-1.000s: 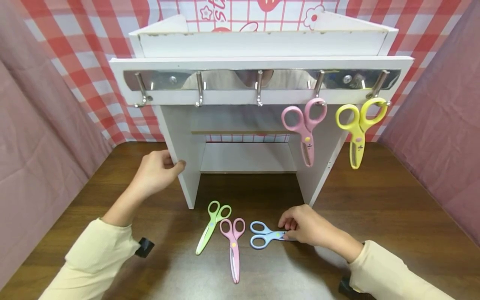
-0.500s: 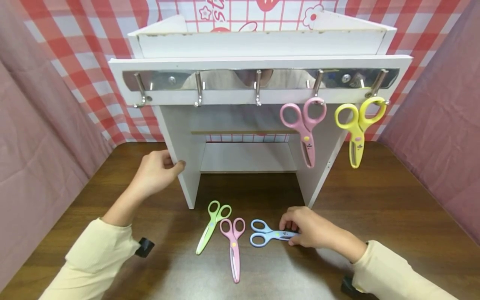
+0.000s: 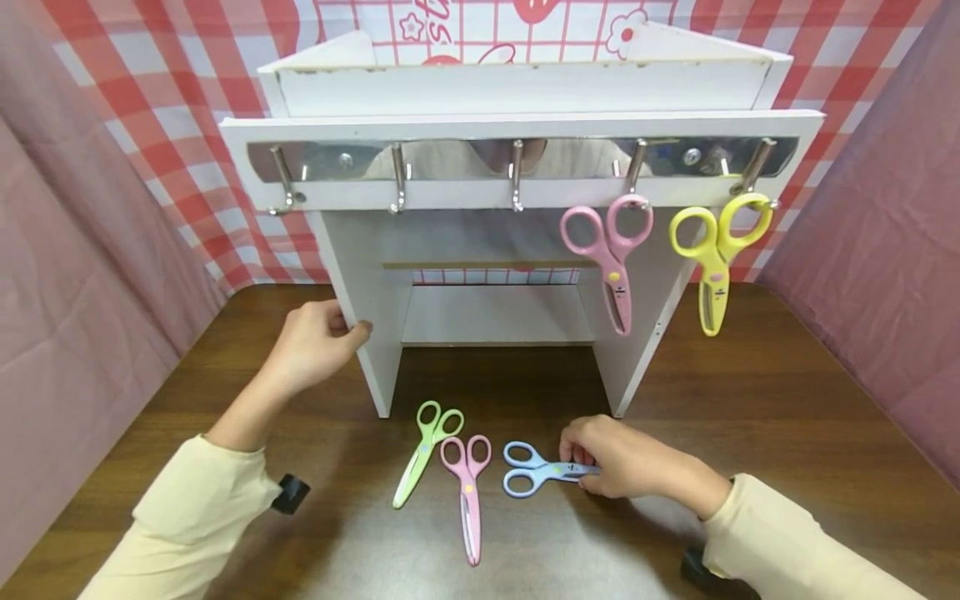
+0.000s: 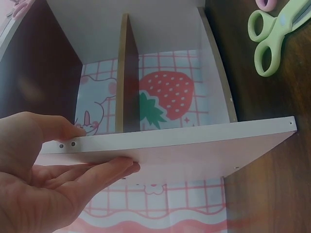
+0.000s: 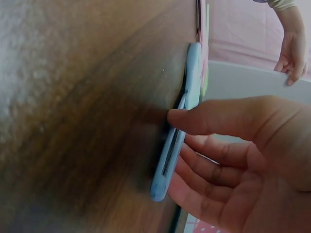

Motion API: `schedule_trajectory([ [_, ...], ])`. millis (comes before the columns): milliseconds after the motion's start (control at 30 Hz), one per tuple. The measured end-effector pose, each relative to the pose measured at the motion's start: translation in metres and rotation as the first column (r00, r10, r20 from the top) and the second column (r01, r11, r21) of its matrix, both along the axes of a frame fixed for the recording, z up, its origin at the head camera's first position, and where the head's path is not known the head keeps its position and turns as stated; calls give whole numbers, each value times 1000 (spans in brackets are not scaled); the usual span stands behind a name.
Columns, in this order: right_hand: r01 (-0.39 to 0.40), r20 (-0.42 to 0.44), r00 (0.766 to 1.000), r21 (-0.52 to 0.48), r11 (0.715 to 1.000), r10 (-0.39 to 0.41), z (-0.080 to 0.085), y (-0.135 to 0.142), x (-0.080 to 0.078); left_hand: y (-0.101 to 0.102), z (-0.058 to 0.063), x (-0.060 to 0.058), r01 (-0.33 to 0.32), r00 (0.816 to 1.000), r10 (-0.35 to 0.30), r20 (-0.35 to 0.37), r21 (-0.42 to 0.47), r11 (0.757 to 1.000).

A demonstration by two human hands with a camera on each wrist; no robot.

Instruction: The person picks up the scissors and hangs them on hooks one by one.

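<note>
Scissors of light-blue plastic (image 3: 553, 472) lay at the brown wood-grain tabletop (image 3: 360, 550), blades pinched between thumb and fingers of the right hand (image 3: 622, 458). Pink plastic scissors (image 3: 468, 493) and light-green plastic scissors (image 3: 423, 451) lay nearby. The left hand (image 3: 313, 346) gripped a white side panel (image 3: 384, 333) between thumb and fingers.

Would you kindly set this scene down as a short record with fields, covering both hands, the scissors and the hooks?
Left hand: grips the side panel of the white shelf unit
Right hand: pinches the blue scissors by the blade part
Hooks: five in a row; the left three bear no scissors
Hanging: hung pink scissors on the fourth from left, yellow scissors on the fifth
Lying on table: green scissors and second pink scissors, handles toward the unit
</note>
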State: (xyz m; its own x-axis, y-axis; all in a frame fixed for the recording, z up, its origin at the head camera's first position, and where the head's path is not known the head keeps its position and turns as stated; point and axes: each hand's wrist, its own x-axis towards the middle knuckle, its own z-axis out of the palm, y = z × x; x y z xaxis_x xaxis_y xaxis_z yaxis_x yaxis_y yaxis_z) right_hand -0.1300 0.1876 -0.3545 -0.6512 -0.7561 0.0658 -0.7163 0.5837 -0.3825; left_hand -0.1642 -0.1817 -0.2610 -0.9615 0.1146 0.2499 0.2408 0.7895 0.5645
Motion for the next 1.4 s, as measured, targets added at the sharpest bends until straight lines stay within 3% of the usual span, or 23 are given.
schedule_trajectory([
  [167,-43,-12,999,6,999,43,2,0,-1,0,0,0,-2,1000,2,0,-5,1000],
  [333,-13,138,990,-24,1000,17,6,3,-3,0,0,0,-4,1000,4,4,-7,1000],
  [500,23,332,943,-30,999,-12,9,9,-10,0,0,0,-4,1000,4,7,-2,1000],
  [733,69,528,849,-55,996,-30,5,14,-15,0,0,1,-5,1000,5,7,-6,1000],
  [933,124,639,768,-99,987,-32,4,15,-16,0,0,1,-4,1000,4,3,-5,1000],
  [1167,207,771,636,-113,972,-46,1,15,-20,0,0,2,-2,1000,2,12,1,1000],
  [1400,230,857,515,-129,965,-8,-3,19,-28,-1,0,0,-2,1000,2,7,0,1000],
])
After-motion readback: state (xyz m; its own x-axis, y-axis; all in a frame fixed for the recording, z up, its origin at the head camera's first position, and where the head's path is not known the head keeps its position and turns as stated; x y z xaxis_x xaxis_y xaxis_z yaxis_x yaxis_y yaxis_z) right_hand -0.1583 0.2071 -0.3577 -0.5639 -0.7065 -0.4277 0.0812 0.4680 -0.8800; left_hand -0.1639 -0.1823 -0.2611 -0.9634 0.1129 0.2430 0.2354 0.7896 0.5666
